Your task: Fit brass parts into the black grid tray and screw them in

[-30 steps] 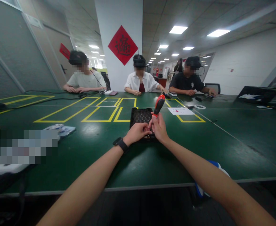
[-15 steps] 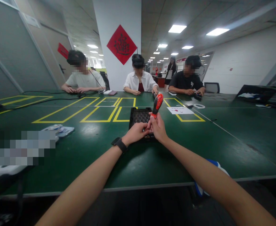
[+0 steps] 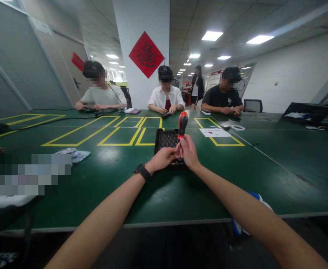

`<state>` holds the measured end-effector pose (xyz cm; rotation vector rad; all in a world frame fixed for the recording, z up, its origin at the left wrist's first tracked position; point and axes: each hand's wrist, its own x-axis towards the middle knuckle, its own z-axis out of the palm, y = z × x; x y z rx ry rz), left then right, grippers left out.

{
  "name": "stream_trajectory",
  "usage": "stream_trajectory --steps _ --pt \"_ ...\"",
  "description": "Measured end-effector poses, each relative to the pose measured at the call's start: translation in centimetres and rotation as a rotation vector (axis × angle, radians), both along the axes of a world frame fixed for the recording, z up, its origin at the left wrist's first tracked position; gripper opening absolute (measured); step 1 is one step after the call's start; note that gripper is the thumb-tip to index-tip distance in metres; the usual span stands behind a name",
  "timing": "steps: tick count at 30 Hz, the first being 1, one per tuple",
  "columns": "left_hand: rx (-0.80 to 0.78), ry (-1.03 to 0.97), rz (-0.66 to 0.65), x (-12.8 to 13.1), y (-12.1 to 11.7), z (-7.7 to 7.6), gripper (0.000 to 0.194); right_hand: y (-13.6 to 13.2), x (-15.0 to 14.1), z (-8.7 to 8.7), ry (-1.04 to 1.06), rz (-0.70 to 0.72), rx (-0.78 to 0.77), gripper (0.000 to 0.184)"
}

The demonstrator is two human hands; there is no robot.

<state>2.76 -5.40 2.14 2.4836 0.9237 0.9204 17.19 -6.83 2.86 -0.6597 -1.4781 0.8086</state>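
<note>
A screwdriver (image 3: 183, 125) with a red and black handle stands nearly upright over the near right part of a black tray (image 3: 158, 140) with a textured, cell-like floor. My right hand (image 3: 190, 152) is closed around the screwdriver below its handle, at the shaft. From the left, my left hand (image 3: 162, 158), with a dark watch on its wrist, brings its fingertips together beside the shaft. Whatever those fingers pinch is too small to make out. Both hands hide the tray's near part and the screwdriver's tip.
Yellow tape outlines (image 3: 116, 145) mark the green table (image 3: 113, 179). A paper sheet (image 3: 214, 133) and a white ring (image 3: 237, 127) lie right of the tray. Several people work across the table. A blue and white object (image 3: 255, 196) is partly behind my right forearm.
The screwdriver's handle has swung left from a rightward lean to nearly upright, turning in my right hand. My left hand stays at the shaft. A person in the background has shifted left.
</note>
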Motion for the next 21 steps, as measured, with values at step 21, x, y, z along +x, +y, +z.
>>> stream_trajectory --steps 21 --pt "-0.067 -0.026 -0.030 -0.03 0.17 -0.16 0.016 0.03 -0.06 0.08 -0.003 -0.007 -0.001 0.036"
